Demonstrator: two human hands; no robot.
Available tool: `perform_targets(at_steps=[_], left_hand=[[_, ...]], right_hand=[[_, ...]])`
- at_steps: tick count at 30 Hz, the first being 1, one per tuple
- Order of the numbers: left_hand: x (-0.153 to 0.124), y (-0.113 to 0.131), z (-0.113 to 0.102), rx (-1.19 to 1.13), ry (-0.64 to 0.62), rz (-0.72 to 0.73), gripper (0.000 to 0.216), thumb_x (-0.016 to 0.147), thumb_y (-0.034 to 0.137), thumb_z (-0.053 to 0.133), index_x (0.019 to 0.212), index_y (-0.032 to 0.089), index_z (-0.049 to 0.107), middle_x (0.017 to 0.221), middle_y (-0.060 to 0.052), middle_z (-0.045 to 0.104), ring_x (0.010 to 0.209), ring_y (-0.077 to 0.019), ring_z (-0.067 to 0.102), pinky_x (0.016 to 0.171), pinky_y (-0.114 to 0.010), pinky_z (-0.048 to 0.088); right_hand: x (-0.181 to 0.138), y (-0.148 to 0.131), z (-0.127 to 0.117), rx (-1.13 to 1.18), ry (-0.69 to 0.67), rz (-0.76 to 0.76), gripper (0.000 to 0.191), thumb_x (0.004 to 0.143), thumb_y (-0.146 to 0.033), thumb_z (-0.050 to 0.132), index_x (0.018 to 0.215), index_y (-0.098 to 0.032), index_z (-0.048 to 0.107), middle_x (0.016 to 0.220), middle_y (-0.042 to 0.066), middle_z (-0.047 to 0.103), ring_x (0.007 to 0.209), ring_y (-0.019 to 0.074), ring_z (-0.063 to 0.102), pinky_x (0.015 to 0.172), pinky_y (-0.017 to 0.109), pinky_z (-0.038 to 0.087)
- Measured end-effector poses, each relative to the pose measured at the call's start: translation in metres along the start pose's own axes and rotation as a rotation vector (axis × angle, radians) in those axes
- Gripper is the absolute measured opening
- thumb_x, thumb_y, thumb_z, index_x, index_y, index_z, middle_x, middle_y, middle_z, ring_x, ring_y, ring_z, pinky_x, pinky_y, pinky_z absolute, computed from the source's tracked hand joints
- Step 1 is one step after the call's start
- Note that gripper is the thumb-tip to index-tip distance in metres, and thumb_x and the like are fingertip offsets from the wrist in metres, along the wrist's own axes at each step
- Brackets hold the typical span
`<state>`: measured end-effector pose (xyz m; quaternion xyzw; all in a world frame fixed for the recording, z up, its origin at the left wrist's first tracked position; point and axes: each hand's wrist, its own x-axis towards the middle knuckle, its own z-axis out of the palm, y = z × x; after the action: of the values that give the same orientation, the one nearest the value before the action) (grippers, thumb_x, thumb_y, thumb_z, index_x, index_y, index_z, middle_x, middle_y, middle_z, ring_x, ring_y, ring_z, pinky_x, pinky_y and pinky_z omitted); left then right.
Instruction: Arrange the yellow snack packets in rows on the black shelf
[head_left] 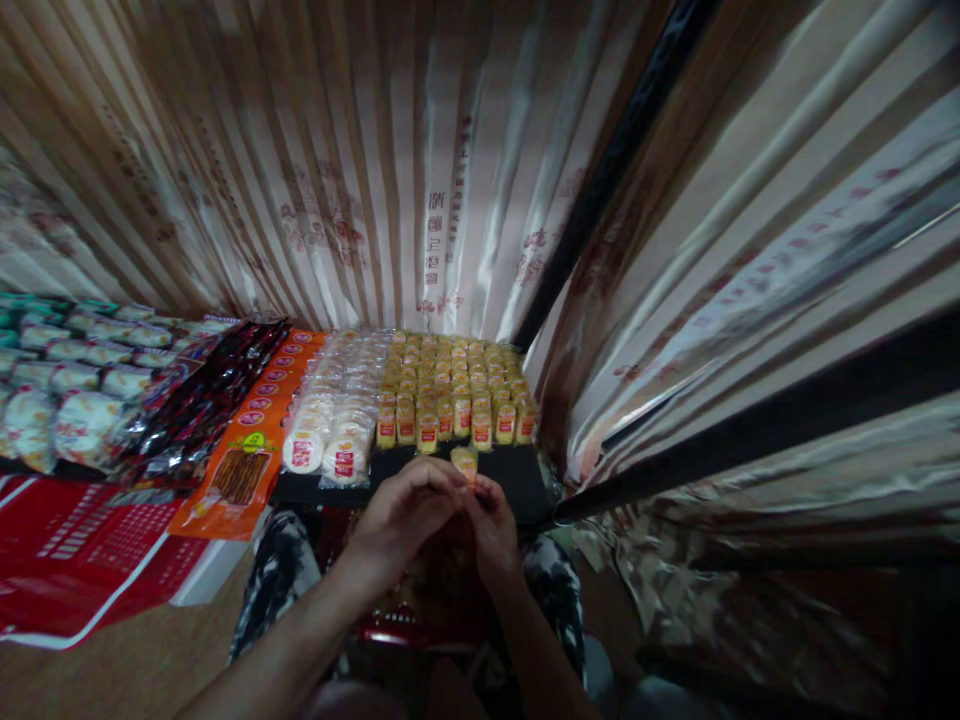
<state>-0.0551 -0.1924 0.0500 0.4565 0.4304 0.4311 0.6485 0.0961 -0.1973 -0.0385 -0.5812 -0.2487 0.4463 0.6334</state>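
A small yellow wrapped snack packet point(464, 461) stands up between my fingertips, just in front of the packed rows. My left hand point(409, 505) is closed, thumb and fingers pinching at the packet's lower left. From the other side my right hand point(493, 535) pinches its lower edge, and the fingertips of both hands meet there. Right behind them, rows of matching yellow snack packets point(450, 385) with red labels stand on a black surface point(517, 475). Below my hands is a dark red container point(427, 620), its contents too dim to make out.
Clear-wrapped round white crackers point(330, 430) lie left of the yellow rows. Beyond them come orange snack bags point(247, 450), dark shiny packets point(202, 390) and white packets point(90, 350). A red printed box point(82, 570) sits at front left. Curtains point(465, 180) and black poles point(615, 170) enclose the back and right.
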Motion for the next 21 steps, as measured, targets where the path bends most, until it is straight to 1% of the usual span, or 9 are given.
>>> perform_targets(at_steps=[1,3,4,7,9,13,17,19,21], left_hand=[[0.01,-0.005,0.007,0.111,-0.009,0.047,0.005,0.065,0.023,0.066,0.062,0.02,0.063,0.098,-0.009,0.061,0.104,-0.027,0.05,0.092,-0.036,0.038],[0.024,-0.018,0.022,0.225,0.115,-0.002,0.016,0.06,0.013,0.065,0.048,0.018,0.056,0.101,-0.013,0.059,0.109,-0.0307,0.047,0.098,-0.039,0.031],[0.028,-0.026,0.027,0.231,0.098,-0.017,0.014,0.063,0.012,0.062,0.051,0.018,0.058,0.106,-0.014,0.058,0.112,-0.0311,0.046,0.1,-0.04,0.029],[0.033,-0.047,0.037,0.205,0.03,0.055,0.007,0.068,0.015,0.059,0.066,0.019,0.063,0.124,-0.013,0.05,0.124,-0.0309,0.036,0.098,-0.038,0.032],[0.037,-0.058,0.04,0.189,0.024,0.081,0.007,0.069,0.016,0.059,0.068,0.02,0.064,0.131,-0.011,0.045,0.129,-0.0298,0.029,0.099,-0.037,0.032],[0.057,-0.073,0.041,0.136,0.022,0.085,0.01,0.069,0.013,0.061,0.062,0.02,0.062,0.129,-0.01,0.05,0.132,-0.0268,0.027,0.105,-0.036,0.023],[0.072,-0.084,0.039,0.138,-0.036,0.106,0.013,0.072,0.013,0.057,0.062,0.02,0.062,0.131,-0.009,0.049,0.128,-0.0255,0.034,0.105,-0.035,0.023],[0.074,-0.087,0.038,0.151,-0.034,0.111,0.013,0.072,0.013,0.056,0.063,0.02,0.062,0.133,-0.008,0.046,0.126,-0.0254,0.038,0.105,-0.035,0.024],[0.076,-0.089,0.038,0.16,-0.024,0.111,0.012,0.071,0.014,0.055,0.062,0.02,0.062,0.134,-0.007,0.046,0.124,-0.0251,0.039,0.104,-0.035,0.026]], right_hand=[[0.005,0.0,0.001,-0.042,0.024,-0.026,0.035,0.062,-0.042,0.07,0.086,-0.021,0.058,0.083,0.002,0.064,0.075,0.0164,0.058,0.073,0.03,0.046],[0.016,0.001,0.003,-0.123,0.058,-0.048,0.034,0.063,-0.041,0.068,0.088,-0.021,0.058,0.083,0.003,0.064,0.075,0.0169,0.058,0.073,0.03,0.046],[0.021,0.002,0.004,-0.16,0.065,-0.052,0.033,0.064,-0.041,0.067,0.088,-0.02,0.058,0.083,0.003,0.064,0.076,0.0172,0.058,0.074,0.03,0.046],[0.035,0.005,0.005,-0.289,0.081,-0.11,0.032,0.067,-0.042,0.063,0.09,-0.021,0.06,0.087,0.004,0.065,0.08,0.0183,0.058,0.078,0.031,0.044],[0.043,0.008,0.004,-0.394,0.124,-0.185,0.031,0.067,-0.044,0.062,0.089,-0.022,0.061,0.088,0.004,0.064,0.081,0.0183,0.057,0.078,0.03,0.043],[0.054,0.014,0.0,-0.563,0.179,-0.267,0.031,0.07,-0.046,0.059,0.091,-0.023,0.061,0.09,0.004,0.063,0.078,0.0181,0.056,0.076,0.03,0.043],[0.058,0.014,0.0,-0.607,0.176,-0.276,0.032,0.073,-0.046,0.056,0.094,-0.022,0.055,0.09,0.006,0.062,0.081,0.0188,0.057,0.075,0.03,0.044],[0.059,0.012,0.0,-0.633,0.164,-0.272,0.029,0.074,-0.046,0.055,0.09,-0.022,0.054,0.086,0.005,0.061,0.077,0.0181,0.057,0.071,0.029,0.045],[0.06,0.012,0.001,-0.661,0.151,-0.31,0.027,0.076,-0.046,0.052,0.087,-0.022,0.055,0.085,0.006,0.059,0.074,0.0173,0.056,0.068,0.029,0.046]])
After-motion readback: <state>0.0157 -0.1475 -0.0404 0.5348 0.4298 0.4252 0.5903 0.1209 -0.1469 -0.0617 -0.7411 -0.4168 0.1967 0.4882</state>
